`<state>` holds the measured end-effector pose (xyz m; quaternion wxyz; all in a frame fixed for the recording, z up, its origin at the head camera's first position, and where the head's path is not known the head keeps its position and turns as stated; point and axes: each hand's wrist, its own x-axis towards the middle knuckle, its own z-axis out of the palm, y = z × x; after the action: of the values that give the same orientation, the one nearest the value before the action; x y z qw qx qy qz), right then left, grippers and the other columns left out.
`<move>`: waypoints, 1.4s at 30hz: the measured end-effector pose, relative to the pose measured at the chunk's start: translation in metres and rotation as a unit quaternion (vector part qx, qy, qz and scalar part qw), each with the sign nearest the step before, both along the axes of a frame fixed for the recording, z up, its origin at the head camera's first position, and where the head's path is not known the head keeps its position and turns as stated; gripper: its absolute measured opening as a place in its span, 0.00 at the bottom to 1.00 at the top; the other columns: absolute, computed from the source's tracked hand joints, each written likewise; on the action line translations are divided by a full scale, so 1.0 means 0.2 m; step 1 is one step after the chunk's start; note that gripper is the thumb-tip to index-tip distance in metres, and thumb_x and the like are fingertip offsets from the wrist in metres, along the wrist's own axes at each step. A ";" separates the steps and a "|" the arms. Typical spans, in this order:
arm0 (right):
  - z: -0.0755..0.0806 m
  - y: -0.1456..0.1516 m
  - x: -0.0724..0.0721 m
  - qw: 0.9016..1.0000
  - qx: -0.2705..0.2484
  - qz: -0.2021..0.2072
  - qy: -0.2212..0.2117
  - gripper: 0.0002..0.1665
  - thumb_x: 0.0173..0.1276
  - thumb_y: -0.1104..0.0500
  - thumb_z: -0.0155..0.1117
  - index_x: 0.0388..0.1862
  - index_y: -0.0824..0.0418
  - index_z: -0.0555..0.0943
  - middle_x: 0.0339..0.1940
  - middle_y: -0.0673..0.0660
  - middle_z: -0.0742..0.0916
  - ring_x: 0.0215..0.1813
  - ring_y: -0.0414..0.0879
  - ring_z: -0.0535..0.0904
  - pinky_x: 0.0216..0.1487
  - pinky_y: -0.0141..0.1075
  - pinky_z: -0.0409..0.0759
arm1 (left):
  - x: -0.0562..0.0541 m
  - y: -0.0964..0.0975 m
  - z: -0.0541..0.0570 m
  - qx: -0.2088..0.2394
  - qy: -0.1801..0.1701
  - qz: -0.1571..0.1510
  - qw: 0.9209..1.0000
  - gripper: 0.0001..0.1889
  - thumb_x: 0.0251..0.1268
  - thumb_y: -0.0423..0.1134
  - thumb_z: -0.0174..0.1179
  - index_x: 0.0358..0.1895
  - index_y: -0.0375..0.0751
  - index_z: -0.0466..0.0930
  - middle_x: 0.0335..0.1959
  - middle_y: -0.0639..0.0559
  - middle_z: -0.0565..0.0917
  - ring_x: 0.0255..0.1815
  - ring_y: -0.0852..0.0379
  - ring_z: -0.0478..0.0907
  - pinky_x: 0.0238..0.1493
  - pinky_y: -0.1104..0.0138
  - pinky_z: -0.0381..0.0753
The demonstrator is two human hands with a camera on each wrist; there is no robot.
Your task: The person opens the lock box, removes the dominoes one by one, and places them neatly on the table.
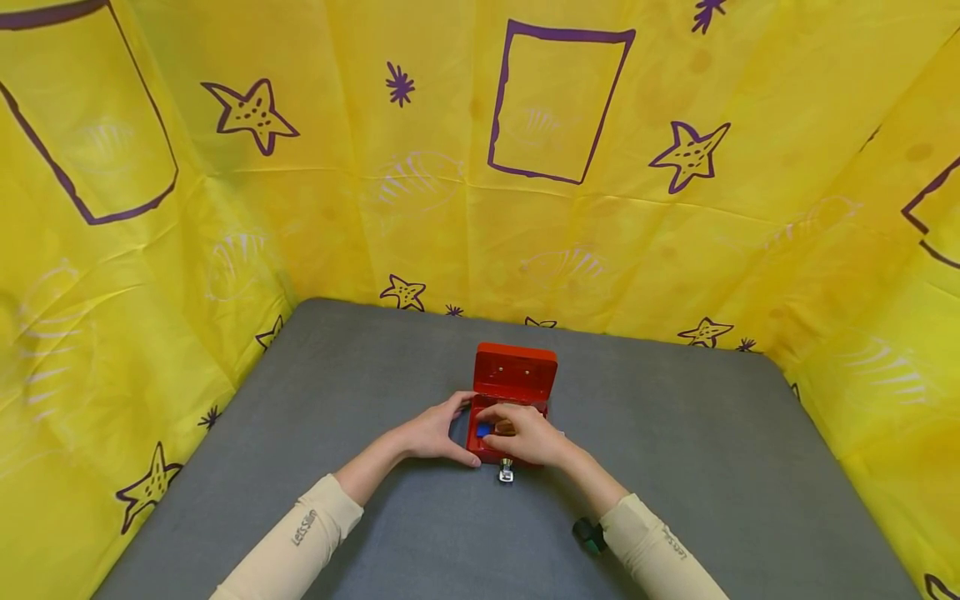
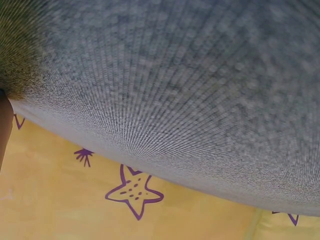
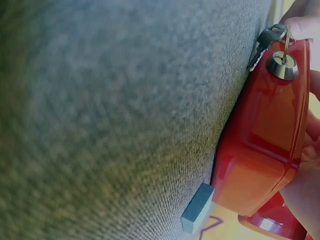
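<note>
A small red cash box (image 1: 480, 450) stands on the grey table with its lid (image 1: 514, 367) raised. My left hand (image 1: 435, 431) holds the box's left side, thumb at the front corner and fingers toward the back. Over the open box is my right hand (image 1: 525, 435), its bent fingers reaching inside. Something blue (image 1: 484, 431) lies in the box between thumb and fingers; I cannot tell whether the right hand pinches anything. Keys (image 3: 270, 40) hang from the silver lock (image 3: 283, 66) at the front. The left wrist view shows mostly table, with neither box nor work.
Close to the box's right side lies a small grey block (image 3: 198, 208). The grey table (image 1: 360, 358) is bordered by yellow cloth walls (image 1: 337, 217) with purple drawings. A dark band with a green part (image 1: 589, 536) shows at the right sleeve.
</note>
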<state>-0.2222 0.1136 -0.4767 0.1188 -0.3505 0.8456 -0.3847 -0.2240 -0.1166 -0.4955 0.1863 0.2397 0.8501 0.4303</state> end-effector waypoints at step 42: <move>-0.01 -0.06 -0.03 0.991 0.076 -0.002 0.108 0.25 0.63 0.58 0.71 0.57 0.63 0.79 0.54 0.56 0.84 0.57 0.49 0.78 0.61 0.43 0.75 | 0.00 0.00 0.01 -0.001 -0.009 0.002 1.000 0.53 0.46 0.49 0.77 0.74 0.46 0.52 0.73 0.45 0.61 0.72 0.43 0.62 0.70 0.52 0.62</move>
<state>-0.2282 0.1016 -0.4778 0.0519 -0.3780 0.8810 -0.2796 -0.2237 -0.1175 -0.4938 0.1932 0.2343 0.8495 0.4315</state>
